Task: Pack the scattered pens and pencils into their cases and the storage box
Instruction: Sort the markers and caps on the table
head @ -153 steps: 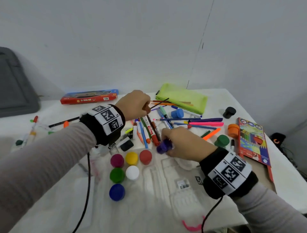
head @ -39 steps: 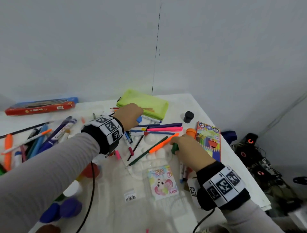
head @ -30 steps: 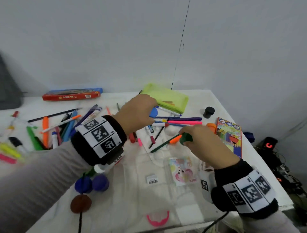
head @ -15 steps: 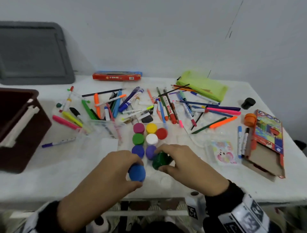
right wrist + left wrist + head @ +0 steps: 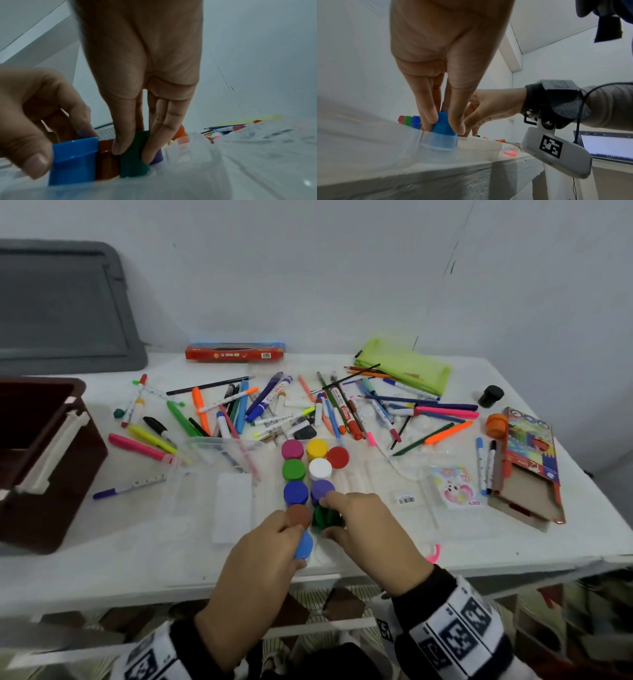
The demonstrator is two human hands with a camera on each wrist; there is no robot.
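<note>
Several small paint pots stand in two rows in a clear plastic tray [image 5: 376,474] near the table's front edge. My left hand [image 5: 274,539] pinches a light blue pot [image 5: 304,546] [image 5: 442,129] [image 5: 73,159] at the near end of the left row, its base in a tray well. My right hand [image 5: 346,515] grips a dark green pot [image 5: 323,517] [image 5: 134,151] just behind the purple pot [image 5: 322,487]. A brown pot [image 5: 298,515] [image 5: 106,155] sits between them. Pens, markers and pencils [image 5: 274,409] lie scattered across the table's far half.
A dark brown storage box [image 5: 44,460] stands at the left edge. A lime green pouch [image 5: 404,364] and a red pencil tin [image 5: 236,352] lie at the back. An open cardboard pencil box [image 5: 527,467] lies at the right, with orange [image 5: 496,424] and black [image 5: 490,396] pots nearby.
Both hands came back from the far pile with a blue and a green pot. Since half a second ago they have lowered the pots into the tray's near wells.
</note>
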